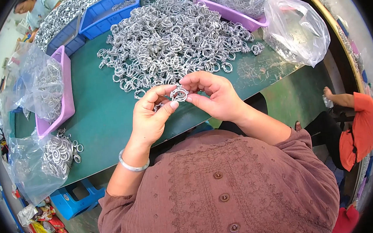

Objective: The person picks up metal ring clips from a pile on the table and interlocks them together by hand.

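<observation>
Between my two hands, just above the near edge of the green table (93, 106), is a silvery metal ring part (179, 94). My left hand (153, 112) pinches it from the left with thumb and forefinger. More silvery metal shows within the left fingers, partly hidden. My right hand (213, 94) grips the ring's other side between thumb and fingertips. Right beyond my fingers spreads a big heap of similar metal ring parts (167, 39), with a few loose ones at its near edge.
A purple basket (66, 88) with bagged parts stands left, near an open plastic bag of parts (56, 155). Blue bins (108, 13) stand behind. Back right are another purple basket (230, 10) and a clear bag (298, 29). People appear far left and right; a blue stool (77, 199) is below.
</observation>
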`<state>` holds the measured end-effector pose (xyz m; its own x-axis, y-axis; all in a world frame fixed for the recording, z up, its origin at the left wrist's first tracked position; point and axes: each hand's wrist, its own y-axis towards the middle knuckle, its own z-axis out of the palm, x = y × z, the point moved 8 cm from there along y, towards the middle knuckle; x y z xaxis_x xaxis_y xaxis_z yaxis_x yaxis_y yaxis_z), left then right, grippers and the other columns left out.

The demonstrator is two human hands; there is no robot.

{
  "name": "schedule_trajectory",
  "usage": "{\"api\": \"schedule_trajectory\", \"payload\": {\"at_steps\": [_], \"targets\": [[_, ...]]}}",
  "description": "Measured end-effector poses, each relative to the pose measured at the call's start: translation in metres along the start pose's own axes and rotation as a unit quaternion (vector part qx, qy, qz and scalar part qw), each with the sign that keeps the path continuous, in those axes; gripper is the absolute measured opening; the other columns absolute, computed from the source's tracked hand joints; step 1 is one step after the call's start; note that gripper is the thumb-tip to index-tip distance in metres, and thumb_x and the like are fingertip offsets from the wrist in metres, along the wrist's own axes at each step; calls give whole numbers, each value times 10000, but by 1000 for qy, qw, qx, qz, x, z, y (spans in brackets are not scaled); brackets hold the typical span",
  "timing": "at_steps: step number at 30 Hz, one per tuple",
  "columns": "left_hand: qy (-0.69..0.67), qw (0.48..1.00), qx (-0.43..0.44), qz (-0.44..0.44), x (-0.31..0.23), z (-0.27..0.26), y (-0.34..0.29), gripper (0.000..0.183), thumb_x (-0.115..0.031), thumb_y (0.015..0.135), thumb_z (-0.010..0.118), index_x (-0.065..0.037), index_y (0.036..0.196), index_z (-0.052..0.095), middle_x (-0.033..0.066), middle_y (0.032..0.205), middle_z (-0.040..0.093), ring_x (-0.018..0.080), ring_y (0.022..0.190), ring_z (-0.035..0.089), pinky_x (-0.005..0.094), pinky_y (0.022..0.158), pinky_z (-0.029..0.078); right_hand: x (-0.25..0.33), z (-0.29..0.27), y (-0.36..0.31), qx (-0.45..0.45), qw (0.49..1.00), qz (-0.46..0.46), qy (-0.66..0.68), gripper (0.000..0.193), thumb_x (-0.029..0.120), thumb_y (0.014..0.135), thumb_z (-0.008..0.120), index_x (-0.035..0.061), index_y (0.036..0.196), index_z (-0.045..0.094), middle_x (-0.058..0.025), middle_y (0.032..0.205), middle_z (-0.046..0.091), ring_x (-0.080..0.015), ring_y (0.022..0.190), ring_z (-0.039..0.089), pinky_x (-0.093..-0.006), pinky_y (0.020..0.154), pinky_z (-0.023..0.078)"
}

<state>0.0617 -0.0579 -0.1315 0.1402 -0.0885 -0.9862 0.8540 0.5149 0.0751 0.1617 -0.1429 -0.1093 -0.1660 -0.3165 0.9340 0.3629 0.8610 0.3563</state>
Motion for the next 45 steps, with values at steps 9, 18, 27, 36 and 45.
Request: {"api": "schedule_trajectory", "payload": {"at_steps": [9, 18, 27, 36, 45], "targets": [[91, 991, -23, 92, -12, -6, -2, 284, 39, 717, 608, -37, 990, 581, 28, 910, 537, 74, 717, 485, 192, 628, 401, 8, 1, 1, 5, 997, -39, -61, 246, -57, 730, 559, -3, 970, 545, -62, 846, 580, -114, 748, 569, -236, 664, 458], [275, 933, -24, 230, -40, 6, -9, 293, 87, 689, 596, -27, 957, 573, 72, 904, 539, 118, 708, 508, 214, 613, 413, 16, 5, 3, 12, 994, -57, -94, 192, -2, 726, 601, 0, 911, 548, -60, 811, 557, -104, 672, 552, -230, 594, 452], [350, 892, -29, 284, -43, 13, -15, 306, 94, 667, 602, -29, 945, 573, 81, 865, 550, 138, 701, 520, 224, 588, 423, 5, 5, 2, -4, 996, -19, -90, 104, 17, 750, 583, 14, 853, 574, -42, 779, 561, -89, 645, 530, -217, 564, 429], [-190, 977, -94, -16, 7, -33, -6, 209, -22, 790, 510, -30, 999, 503, 58, 874, 552, 101, 654, 502, 214, 526, 395, 4, -20, 13, -42, 982, -23, -183, 95, 12, 763, 550, 4, 854, 577, -61, 793, 561, -121, 667, 536, -232, 573, 428], [-453, 886, 29, -97, 13, -27, 3, 433, -85, 796, 434, -17, 1221, 383, 216, 1165, 473, 282, 869, 543, 254, 564, 441, 8, 15, 15, 84, 844, -127, -514, 119, 188, 594, 598, 75, 623, 573, -89, 758, 529, -265, 767, 537, -404, 654, 417]]}}
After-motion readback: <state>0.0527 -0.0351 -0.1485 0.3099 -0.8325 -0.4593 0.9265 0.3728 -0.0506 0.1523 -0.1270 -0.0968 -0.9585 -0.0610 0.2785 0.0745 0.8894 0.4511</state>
